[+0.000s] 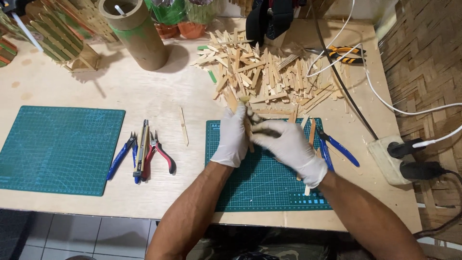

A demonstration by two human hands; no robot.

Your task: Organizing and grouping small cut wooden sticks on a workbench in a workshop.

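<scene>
**Gloved hands pinch a thin wooden stick over the cutting mat**

Head view: the left hand (233, 136) and right hand (287, 144), both in white gloves, meet at the far edge of the small green cutting mat (269, 188), fingers pressed together around a flat wooden stick (246, 126). It looks light, stiff and easy to snap, so a grip near both ends seems best. A heap of wooden sticks (269, 74) lies just beyond; blue cutters (337, 147) rest beside the right hand.
</scene>
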